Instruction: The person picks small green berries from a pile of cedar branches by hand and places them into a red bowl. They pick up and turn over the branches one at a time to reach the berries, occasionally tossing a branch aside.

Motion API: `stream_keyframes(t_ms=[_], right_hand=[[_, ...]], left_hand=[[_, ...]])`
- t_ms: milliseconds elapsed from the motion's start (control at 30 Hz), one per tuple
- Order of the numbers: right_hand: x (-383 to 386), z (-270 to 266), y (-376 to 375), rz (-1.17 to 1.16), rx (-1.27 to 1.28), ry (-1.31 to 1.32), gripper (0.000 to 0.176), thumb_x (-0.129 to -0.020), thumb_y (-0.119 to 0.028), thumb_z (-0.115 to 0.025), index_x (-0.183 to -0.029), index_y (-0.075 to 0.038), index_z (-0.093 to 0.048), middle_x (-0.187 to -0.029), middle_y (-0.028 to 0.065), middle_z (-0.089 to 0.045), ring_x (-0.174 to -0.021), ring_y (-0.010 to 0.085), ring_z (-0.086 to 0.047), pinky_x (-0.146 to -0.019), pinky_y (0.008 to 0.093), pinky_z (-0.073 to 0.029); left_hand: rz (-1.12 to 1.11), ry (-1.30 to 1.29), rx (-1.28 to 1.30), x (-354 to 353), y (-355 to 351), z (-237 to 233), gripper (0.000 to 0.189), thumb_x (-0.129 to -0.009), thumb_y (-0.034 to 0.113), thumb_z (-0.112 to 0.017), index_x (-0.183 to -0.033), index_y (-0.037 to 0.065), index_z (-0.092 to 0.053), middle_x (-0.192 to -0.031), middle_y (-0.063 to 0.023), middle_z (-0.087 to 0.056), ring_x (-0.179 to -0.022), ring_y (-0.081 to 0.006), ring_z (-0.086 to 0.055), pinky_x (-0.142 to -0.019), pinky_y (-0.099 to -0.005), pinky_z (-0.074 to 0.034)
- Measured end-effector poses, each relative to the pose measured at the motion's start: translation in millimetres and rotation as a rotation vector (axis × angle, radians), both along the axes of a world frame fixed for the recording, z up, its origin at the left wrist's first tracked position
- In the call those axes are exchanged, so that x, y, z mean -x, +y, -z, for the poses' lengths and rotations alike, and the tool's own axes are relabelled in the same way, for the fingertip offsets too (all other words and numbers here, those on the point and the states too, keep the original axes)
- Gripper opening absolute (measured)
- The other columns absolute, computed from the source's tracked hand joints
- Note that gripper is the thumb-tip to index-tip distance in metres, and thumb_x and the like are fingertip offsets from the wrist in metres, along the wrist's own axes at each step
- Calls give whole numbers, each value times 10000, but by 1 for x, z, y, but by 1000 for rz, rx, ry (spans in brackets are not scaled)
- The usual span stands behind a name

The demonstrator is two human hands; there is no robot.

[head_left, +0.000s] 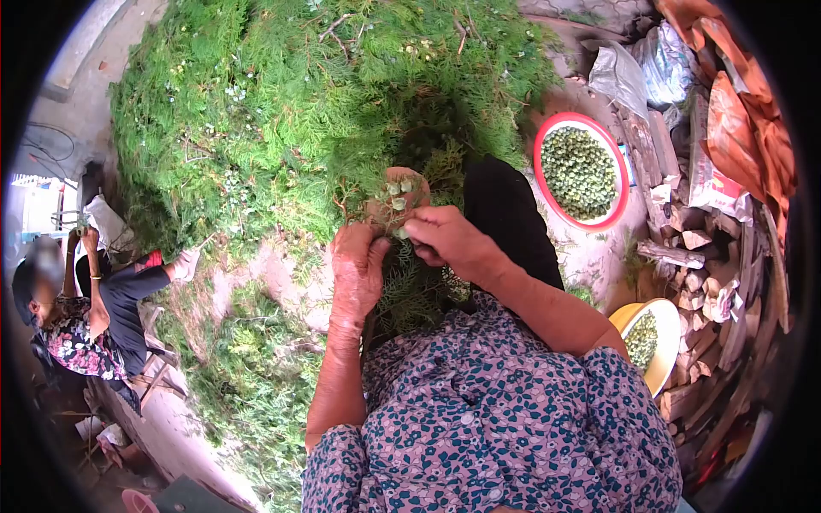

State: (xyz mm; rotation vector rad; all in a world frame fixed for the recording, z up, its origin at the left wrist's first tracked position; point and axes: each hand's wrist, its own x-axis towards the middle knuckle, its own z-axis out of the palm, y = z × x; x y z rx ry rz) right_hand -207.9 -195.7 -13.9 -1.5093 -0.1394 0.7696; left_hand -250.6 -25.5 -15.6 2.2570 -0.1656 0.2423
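In front of my lap, a conifer sprig with several pale green cones sticks up between my hands. My left hand is closed, its thumb and fingers pinching the sprig's lower part. From the other side, my right hand is closed with its fingertips at the base of the cones; whether they grip a cone or the stem is hidden. More green foliage hangs below the hands, over my lap. Just beyond lies a large heap of cut conifer branches, with small cones among the leaves.
On the right stand a red-rimmed basin and a yellow basin, both holding green cones. Stacked firewood, plastic sacks and an orange sheet line that side. At far left another person sits with both hands raised.
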Motion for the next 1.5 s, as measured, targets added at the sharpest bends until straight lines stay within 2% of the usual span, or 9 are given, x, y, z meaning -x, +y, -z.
stream_keyframes(t_ms=[67, 267, 833, 1100, 1300, 1333, 1433, 1467, 1500], right_hand=[[-1, -6, -9, 92, -310, 330, 167, -870, -141, -522, -961, -6, -562, -763, 30, -521, -583, 70, -468, -450, 219, -337], [5, -4, -25, 225, -500, 376, 202, -834, -113, -568, -990, 10, -533, -800, 25, -526, -652, 97, -534, -483, 210, -400], [11, 8, -11, 364, -188, 116, 232, -784, -91, -627, -975, 33, -583, -656, 4, -528, -534, 51, -481, -446, 186, -364], [9, -9, -49, 292, -162, 47, 237, -812, -69, -563, -1022, 42, -553, -676, 32, -550, -528, 67, -482, -467, 198, -386], [-33, 15, -140, 971, -550, 203, 193, -849, -44, -498, -1030, 23, -486, -864, 130, -565, -736, 181, -550, -536, 232, -437], [-44, 34, -169, 1033, -603, 234, 176, -853, -31, -488, -1015, 38, -478, -869, 135, -559, -754, 201, -551, -560, 247, -459], [-72, 70, -230, 1240, -549, 134, 165, -876, -13, -462, -1009, 84, -462, -905, 145, -546, -783, 244, -550, -689, 315, -518], [-71, 65, -238, 1090, -210, -137, 210, -898, -37, -460, -1049, 109, -442, -977, 154, -518, -883, 244, -530, -812, 347, -509], [-81, 58, -247, 1338, -611, 85, 342, -906, -62, -473, -1187, 116, -391, -1125, 176, -486, -1043, 236, -481, -900, 345, -469]], left_hand=[[-43, 83, 148, 0, 4, 3, 73, -759, 21, -589, -828, 13, -565, -800, -128, -547, -797, -309, -501, -723, -381, -401], [-70, 136, 339, -1, 7, 9, 132, -773, 26, -597, -905, 22, -607, -799, -97, -561, -803, -252, -515, -743, -336, -417], [-84, 34, 90, -5, 4, 9, 115, -745, 124, -668, -832, 67, -620, -751, -61, -585, -764, -248, -517, -750, -348, -385], [-98, 50, -49, -9, 7, 9, 113, -747, 177, -673, -819, 101, -632, -750, -35, -583, -808, -235, -534, -899, -393, -330], [-102, -105, -546, -8, -5, -23, 138, -757, 240, -665, -822, 121, -639, -770, -5, -570, -875, -228, -543, -1040, -610, -108], [-65, -88, -630, -8, -4, -23, 196, -759, 221, -659, -935, 139, -631, -799, -12, -579, -902, -234, -546, -1033, -634, -92], [-83, -135, -814, -13, -15, -40, 244, -778, 203, -635, -999, 105, -605, -831, -50, -591, -918, -241, -554, -1024, -556, -202], [-73, -146, -809, -16, -16, -40, 244, -778, 203, -635, -999, 105, -605, -831, -50, -591, -918, -241, -554, -1024, -556, -202], [-64, -105, -727, -19, -16, -39, 298, -768, 197, -639, -1043, 95, -583, -861, -68, -587, -912, -256, -554, -985, -520, -264]])
